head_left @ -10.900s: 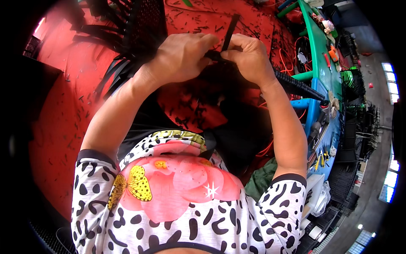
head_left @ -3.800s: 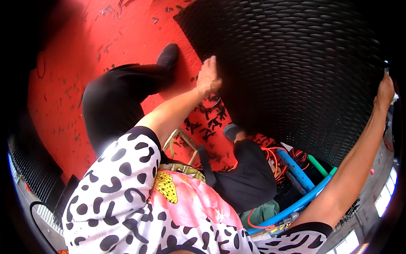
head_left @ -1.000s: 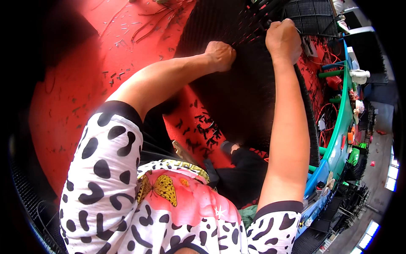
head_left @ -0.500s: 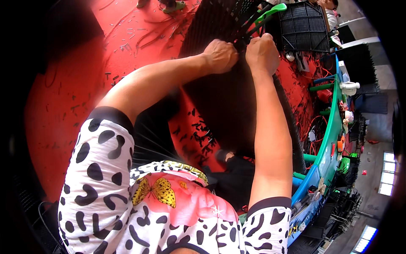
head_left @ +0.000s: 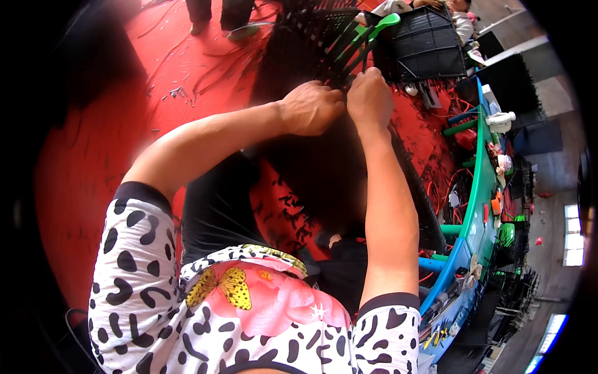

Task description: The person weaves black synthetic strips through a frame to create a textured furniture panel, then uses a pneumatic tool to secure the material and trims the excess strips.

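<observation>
Over a large dark woven wicker piece [head_left: 324,165], my two hands are close together, fingers curled. My left hand [head_left: 313,108] is closed with its back up, its fingers beside a bundle of flat black strips [head_left: 344,59]. Just to the right, my right hand [head_left: 370,100] is closed too, in a pinch at the near end of these strips. What lies between the fingertips is small and mostly hidden, and looks like a black strip. A bright green curved plastic part [head_left: 386,22] is just beyond the strips.
Black strip scraps [head_left: 293,215] litter the red floor [head_left: 99,187]. On the right runs a blue and green curved table [head_left: 476,212] carrying tools and small items. A black woven panel [head_left: 428,43] is at the far right, near another person [head_left: 464,26]. Someone's legs [head_left: 237,14] stand at the far left.
Both hands sit lower and a little further left in the view, still closed and close together. The surroundings have shifted left as well. More of the far person's legs shows.
</observation>
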